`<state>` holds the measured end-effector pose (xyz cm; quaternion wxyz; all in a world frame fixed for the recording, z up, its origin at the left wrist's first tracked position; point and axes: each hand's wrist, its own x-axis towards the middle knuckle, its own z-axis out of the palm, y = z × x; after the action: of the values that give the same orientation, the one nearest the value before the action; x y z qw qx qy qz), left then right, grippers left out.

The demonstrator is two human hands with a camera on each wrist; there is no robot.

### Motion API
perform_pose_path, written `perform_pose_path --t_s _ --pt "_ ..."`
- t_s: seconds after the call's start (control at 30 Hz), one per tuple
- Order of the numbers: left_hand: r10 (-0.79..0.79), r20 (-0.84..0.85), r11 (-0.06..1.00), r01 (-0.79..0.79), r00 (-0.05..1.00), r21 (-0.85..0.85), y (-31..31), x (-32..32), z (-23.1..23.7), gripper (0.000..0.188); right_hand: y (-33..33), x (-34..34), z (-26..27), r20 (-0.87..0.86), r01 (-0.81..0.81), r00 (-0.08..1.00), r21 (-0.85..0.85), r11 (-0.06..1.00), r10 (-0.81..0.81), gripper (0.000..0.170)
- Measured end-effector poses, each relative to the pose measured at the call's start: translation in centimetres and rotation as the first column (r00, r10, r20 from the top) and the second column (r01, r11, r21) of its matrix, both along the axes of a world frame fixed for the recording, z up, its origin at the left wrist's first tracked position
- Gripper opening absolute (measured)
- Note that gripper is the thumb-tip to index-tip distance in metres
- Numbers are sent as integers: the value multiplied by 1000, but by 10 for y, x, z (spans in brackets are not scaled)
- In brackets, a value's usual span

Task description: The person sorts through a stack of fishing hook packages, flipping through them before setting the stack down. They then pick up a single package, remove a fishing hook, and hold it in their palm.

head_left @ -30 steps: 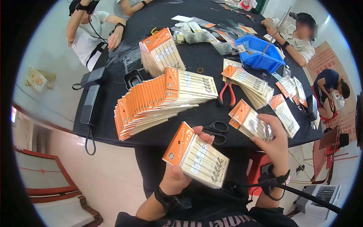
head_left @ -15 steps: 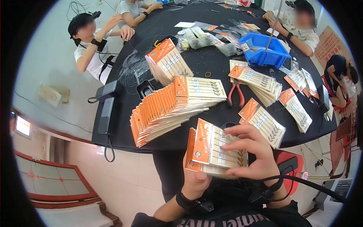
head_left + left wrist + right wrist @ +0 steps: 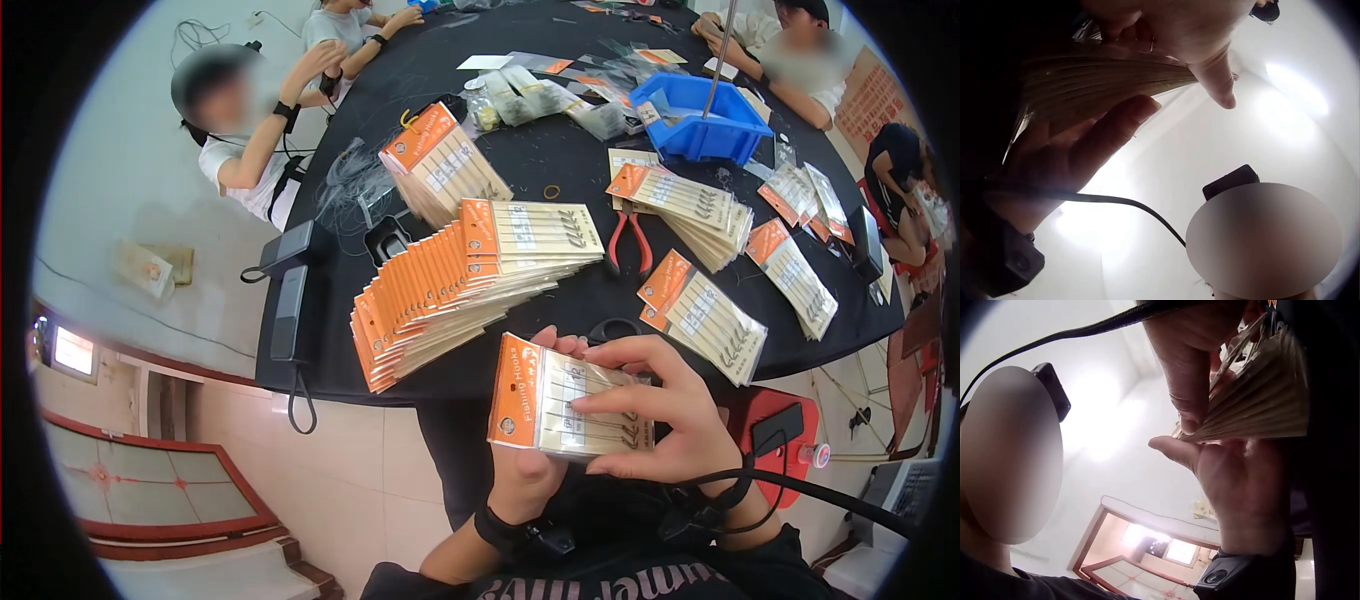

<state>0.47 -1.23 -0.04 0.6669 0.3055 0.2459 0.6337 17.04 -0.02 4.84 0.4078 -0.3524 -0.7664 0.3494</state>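
Note:
A stack of fishing hook packets (image 3: 516, 405) with orange header cards is held between both hands in front of the chest. My left hand (image 3: 527, 482) grips it from below, its thumb at the near edge and fingertips showing past the far edge. Over the top comes my right hand (image 3: 672, 415), pinching the hook end, thumb at the near side and fingers across the front packet. From beneath, the left wrist view shows the layered packet edges (image 3: 1104, 81) between the hands. In the right wrist view the packets (image 3: 1260, 403) fan apart toward one side.
A long overlapping row of packets (image 3: 415, 290) lies on the black table, with a banded upright bundle (image 3: 445, 160) behind. Further right are scissors (image 3: 612, 330), red-handled pliers (image 3: 643, 250), more packets (image 3: 705, 315) and a blue bin (image 3: 700, 140). Other people sit around the table.
My right hand has moved left from the packets on the table, bringing a packet onto the stack in my left hand. The stack's header cards, offset half a second ago, now line up.

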Motion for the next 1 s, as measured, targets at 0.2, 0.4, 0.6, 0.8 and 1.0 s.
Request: perform_pose_path --t_s 0.2,0.4,0.6,0.8,1.0 --pt "-3 18 1000 3 1000 -9 0 0 0 128 0 -1 -4 -19 -4 1000 10 1000 4 48" --pt "-18 10 1000 18 1000 3 0 -1 -2 127 -1 -1 -5 -16 -2 1000 6 1000 2 48" --pt "-26 15 1000 26 1000 15 0 0 -3 127 0 0 -6 -17 -13 1000 17 1000 13 48" --pt "-19 26 1000 18 999 21 0 1 -1 128 0 -1 -7 -31 -24 999 22 999 25 48" --pt "1 26 1000 -1 1000 1 -1 1 -2 129 -1 -1 -5 -27 -27 999 9 1000 27 48"
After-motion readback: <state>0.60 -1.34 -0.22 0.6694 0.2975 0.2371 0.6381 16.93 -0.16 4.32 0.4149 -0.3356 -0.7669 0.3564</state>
